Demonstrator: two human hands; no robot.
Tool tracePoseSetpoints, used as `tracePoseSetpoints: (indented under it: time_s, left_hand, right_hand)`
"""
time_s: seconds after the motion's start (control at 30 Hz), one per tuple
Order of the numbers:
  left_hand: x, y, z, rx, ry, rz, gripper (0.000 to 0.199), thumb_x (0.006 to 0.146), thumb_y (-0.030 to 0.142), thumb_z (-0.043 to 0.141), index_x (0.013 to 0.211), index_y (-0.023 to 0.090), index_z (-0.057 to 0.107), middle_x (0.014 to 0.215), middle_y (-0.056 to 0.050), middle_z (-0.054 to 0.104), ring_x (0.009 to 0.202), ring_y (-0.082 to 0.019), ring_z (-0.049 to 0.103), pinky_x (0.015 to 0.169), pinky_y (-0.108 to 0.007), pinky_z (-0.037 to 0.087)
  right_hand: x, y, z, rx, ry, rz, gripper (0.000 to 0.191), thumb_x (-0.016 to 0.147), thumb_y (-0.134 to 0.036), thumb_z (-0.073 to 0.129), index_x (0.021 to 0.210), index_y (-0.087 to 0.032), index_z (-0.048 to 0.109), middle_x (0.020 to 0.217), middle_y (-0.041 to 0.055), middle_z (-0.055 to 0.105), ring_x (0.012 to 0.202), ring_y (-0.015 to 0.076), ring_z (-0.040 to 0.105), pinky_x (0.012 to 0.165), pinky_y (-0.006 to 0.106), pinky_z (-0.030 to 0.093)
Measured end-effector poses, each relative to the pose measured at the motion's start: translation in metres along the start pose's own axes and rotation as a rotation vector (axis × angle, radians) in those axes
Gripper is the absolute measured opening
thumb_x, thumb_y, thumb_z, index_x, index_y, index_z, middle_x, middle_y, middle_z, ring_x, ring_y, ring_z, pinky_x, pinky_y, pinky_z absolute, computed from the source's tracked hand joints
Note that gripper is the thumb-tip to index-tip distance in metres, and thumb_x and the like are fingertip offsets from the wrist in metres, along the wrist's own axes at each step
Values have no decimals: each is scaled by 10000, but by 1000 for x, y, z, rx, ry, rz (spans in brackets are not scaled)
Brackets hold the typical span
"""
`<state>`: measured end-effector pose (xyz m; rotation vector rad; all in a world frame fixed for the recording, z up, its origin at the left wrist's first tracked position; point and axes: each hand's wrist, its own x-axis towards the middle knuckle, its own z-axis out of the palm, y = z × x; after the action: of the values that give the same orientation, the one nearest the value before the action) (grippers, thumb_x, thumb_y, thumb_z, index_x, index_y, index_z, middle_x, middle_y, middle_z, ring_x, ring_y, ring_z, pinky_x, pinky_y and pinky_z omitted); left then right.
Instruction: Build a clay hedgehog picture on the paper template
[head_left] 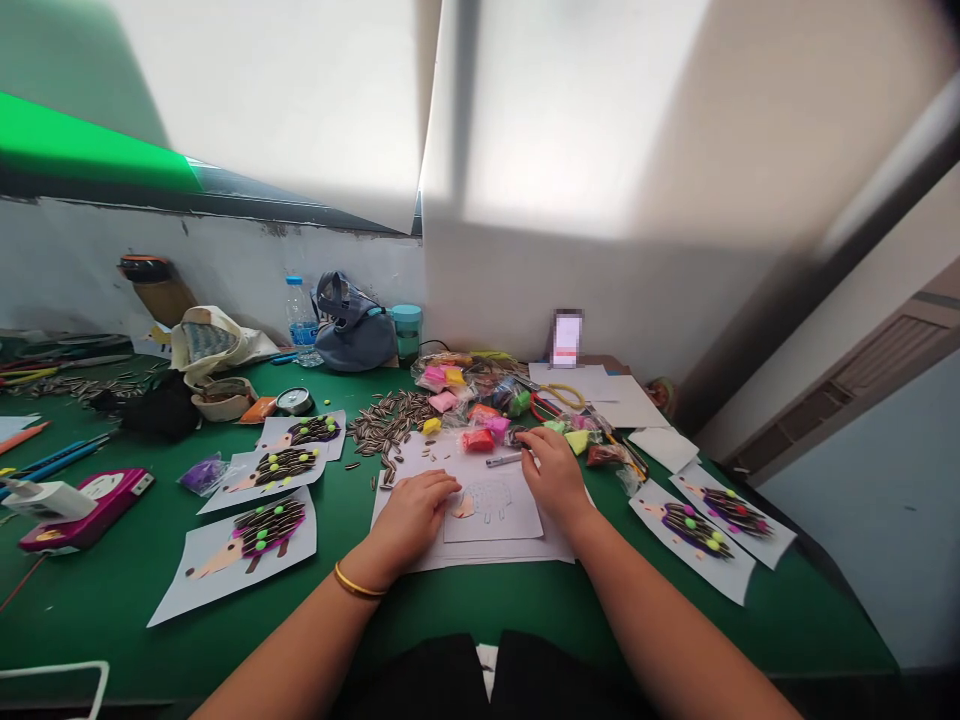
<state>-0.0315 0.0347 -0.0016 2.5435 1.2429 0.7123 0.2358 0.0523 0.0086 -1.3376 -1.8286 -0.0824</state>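
Observation:
My left hand (pixel 417 512) lies fairly flat on the left edge of a small white sheet (pixel 495 528), its fingers stretched out and holding nothing. On that sheet is an outline drawing of a hedgehog (pixel 487 500), with a peach-coloured face filled in at its left. Just beyond the sheet, my right hand (pixel 556 475) has its fingers bent around a small clear packet with dark contents (pixel 514 436); the fingertips partly cover it. A grey pen (pixel 504 460) lies beside those fingers. More white paper (pixel 412 460) sits underneath.
Striped sunflower seeds (pixel 390 420) are heaped at the far left of the paper. Bright clay packets (pixel 477 440), yellow-handled scissors (pixel 562 393) and a phone (pixel 568 338) stand behind. Finished hedgehog cards (pixel 255 545) flank both sides. A magenta power strip (pixel 90 510) lies left.

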Motion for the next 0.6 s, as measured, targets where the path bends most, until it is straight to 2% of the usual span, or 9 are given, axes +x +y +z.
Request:
tracePoseSetpoints:
  time_s: [0.17,0.33,0.43,0.5,0.6]
  left_hand:
    - [0,5,-2,88,-26,76,453,851,44,476,1168,296,678,1264,-26,676,1229,-279,554,985,-467,406]
    - [-2,11,-2,126,-76,119,334,918,157,519,1131,347,691,1281,-8,665,1246,-284,546,968,-464,398]
    - [-2,11,0,136,-111,125,335,919,157,524,1132,358,688,1293,-7,658,1249,-281,547,972,-462,386]
    - [-2,10,1,129,-117,120,336,918,155,524,1131,358,686,1292,-11,658,1240,-277,555,974,-461,384]
    - [-2,9,3,108,-104,120,326,916,151,518,1100,352,695,1272,-8,668,1227,-274,562,982,-459,387]
  right_hand:
    - [-14,12,-13,36,168,-15,296,897,-159,469,1095,-203,685,1048,101,627,1031,252,574,941,441,479]
    - [-13,28,-14,61,240,61,268,883,-166,469,1021,-196,697,996,98,637,978,249,588,910,445,487]
    - [-12,35,-15,75,271,99,266,893,-171,449,1001,-189,691,987,98,643,980,242,592,915,432,485]
    - [-9,38,-16,15,237,141,288,911,-176,419,1035,-171,679,1025,114,648,1017,246,586,936,432,472]
    - [1,40,-15,-160,-13,168,326,930,-205,427,1169,-153,642,1167,137,644,1127,268,551,997,452,422]
